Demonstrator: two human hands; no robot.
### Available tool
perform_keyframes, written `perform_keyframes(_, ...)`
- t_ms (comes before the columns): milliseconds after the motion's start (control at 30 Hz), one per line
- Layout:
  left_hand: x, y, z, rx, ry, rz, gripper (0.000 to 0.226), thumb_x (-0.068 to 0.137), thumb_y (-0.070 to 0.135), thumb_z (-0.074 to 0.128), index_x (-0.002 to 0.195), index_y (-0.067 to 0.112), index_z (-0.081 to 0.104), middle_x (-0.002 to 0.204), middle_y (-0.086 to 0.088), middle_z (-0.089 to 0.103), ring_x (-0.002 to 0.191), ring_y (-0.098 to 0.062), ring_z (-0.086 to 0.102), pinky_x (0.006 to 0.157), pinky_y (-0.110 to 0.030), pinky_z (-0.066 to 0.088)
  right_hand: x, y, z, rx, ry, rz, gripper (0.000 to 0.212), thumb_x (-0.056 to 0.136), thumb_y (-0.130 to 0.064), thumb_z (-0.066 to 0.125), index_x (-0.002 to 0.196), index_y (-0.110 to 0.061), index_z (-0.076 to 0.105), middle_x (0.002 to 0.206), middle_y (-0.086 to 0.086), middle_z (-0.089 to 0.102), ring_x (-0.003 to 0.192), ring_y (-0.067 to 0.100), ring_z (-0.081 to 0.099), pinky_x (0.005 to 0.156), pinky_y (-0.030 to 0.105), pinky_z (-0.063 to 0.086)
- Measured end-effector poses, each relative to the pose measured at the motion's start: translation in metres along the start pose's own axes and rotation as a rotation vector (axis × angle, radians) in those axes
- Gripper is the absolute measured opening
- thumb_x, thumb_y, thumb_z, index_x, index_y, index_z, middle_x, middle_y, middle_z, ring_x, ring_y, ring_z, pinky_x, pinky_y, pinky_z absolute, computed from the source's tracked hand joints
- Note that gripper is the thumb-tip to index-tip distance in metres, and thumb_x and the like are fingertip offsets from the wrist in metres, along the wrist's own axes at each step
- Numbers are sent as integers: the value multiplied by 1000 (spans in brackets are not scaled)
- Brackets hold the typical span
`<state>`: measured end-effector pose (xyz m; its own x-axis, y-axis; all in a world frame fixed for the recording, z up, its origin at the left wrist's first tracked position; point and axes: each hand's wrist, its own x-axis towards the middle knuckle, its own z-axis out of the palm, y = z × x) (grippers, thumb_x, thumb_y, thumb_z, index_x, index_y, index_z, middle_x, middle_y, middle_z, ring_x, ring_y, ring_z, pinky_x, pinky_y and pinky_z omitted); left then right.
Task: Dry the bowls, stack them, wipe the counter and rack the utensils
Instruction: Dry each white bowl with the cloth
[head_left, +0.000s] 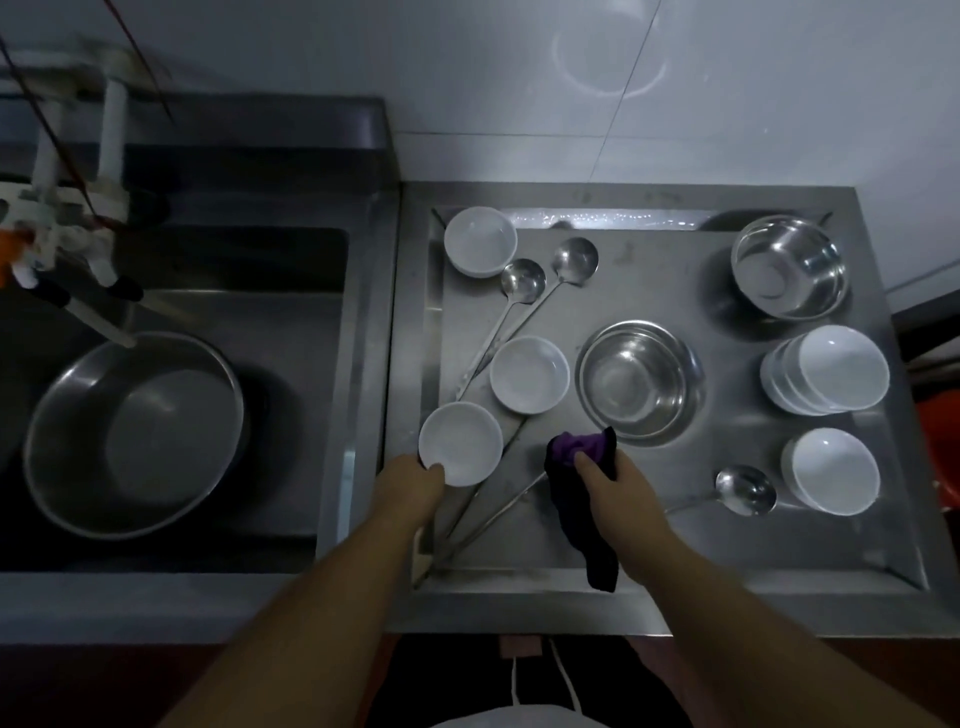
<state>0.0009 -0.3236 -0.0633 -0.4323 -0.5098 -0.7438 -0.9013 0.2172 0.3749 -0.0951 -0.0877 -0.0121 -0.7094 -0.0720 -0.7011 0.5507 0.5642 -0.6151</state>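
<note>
My left hand (413, 486) grips the near rim of a white bowl (461, 441) at the counter's front left. My right hand (610, 486) is shut on a purple and black cloth (582, 452) that hangs down past the wrist. Two more single white bowls (530, 373) (480, 240) rest on the steel counter (675, 530). Stacked white bowls (826, 370) (834, 470) stand at the right. Two steel bowls (641, 382) (789, 265) sit in the middle and at the back right. Long ladles (522, 283) (574, 260) lie diagonally, and another ladle (745, 488) lies near the front right.
A sink (291, 260) on the left holds a large steel basin (135, 436) under a white tap (78, 249). White tiled wall (675, 93) runs behind the counter. The counter has a raised rim all round.
</note>
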Motion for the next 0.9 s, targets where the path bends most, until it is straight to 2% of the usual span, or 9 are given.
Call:
perform_keyframes(67, 7, -1, 6, -62, 8, -49, 35, 101, 29, 62, 122, 3, 74, 112, -17, 74, 87, -27, 62, 62, -27, 45, 0, 3, 0, 21, 8, 12, 18, 102, -47, 61, 114, -35, 66, 111, -1, 73, 102, 20, 70, 96, 48, 57)
perform_keyframes(200, 13, -2, 11, -160, 43, -142, 28, 96, 21, 67, 111, 0, 77, 104, -19, 77, 86, -31, 67, 71, -35, 55, -3, 8, -1, 86, 15, 22, 9, 101, -49, 61, 104, -41, 65, 110, -5, 73, 102, 17, 70, 89, 41, 57)
perform_keyframes(300, 11, 1, 7, -282, 50, -202, 27, 90, 23, 69, 99, -1, 78, 87, -14, 76, 78, -30, 71, 68, -36, 60, -6, 8, -1, 116, 11, 46, 15, 103, -47, 59, 114, -39, 65, 115, -2, 72, 105, 21, 70, 95, 46, 58)
perform_keyframes(433, 0, 1, -6, -462, 17, -214, 37, 73, 35, 70, 91, 4, 74, 91, -16, 77, 86, -35, 75, 83, -52, 65, -16, -3, 0, 174, 12, 51, 22, 105, -40, 54, 124, -37, 64, 119, 0, 71, 108, 23, 69, 94, 45, 57)
perform_keyframes(533, -12, -1, -19, -504, 15, -153, 44, 62, 38, 68, 89, 3, 71, 85, -16, 76, 79, -32, 76, 78, -55, 66, -27, -19, 1, 215, -19, 28, 27, 103, -36, 54, 126, -35, 66, 119, 2, 73, 108, 27, 70, 96, 49, 58)
perform_keyframes(633, -26, 5, -31, -546, -24, -108, 54, 64, 36, 72, 106, 2, 68, 100, -20, 74, 88, -34, 75, 79, -50, 67, -43, -38, -2, 191, -23, -86, 17, 100, -34, 60, 114, -41, 68, 108, -3, 76, 99, 21, 72, 81, 41, 59)
perform_keyframes(733, -45, 25, -40, -629, -111, -57, 40, 84, 24, 74, 119, 6, 67, 113, -20, 72, 100, -35, 73, 75, -40, 64, -61, -61, -11, 163, -44, -267, 18, 95, -42, 66, 107, -55, 68, 100, -13, 78, 92, 10, 74, 83, 38, 60)
perform_keyframes(833, -72, 58, -51, -736, -208, 8, 27, 92, 19, 69, 116, 9, 70, 116, -22, 72, 101, -34, 72, 84, -43, 60, -78, -89, -23, 74, -40, -468, 15, 90, -49, 66, 101, -59, 66, 98, -21, 75, 89, 1, 72, 83, 34, 59)
perform_keyframes(900, -93, 84, -59, -845, -280, 46, 26, 92, 17, 70, 114, 4, 73, 111, -24, 76, 103, -35, 75, 90, -45, 61, -86, -108, -34, -21, -7, -589, 25, 93, -42, 71, 105, -61, 60, 102, -26, 72, 94, -4, 68, 83, 25, 55)
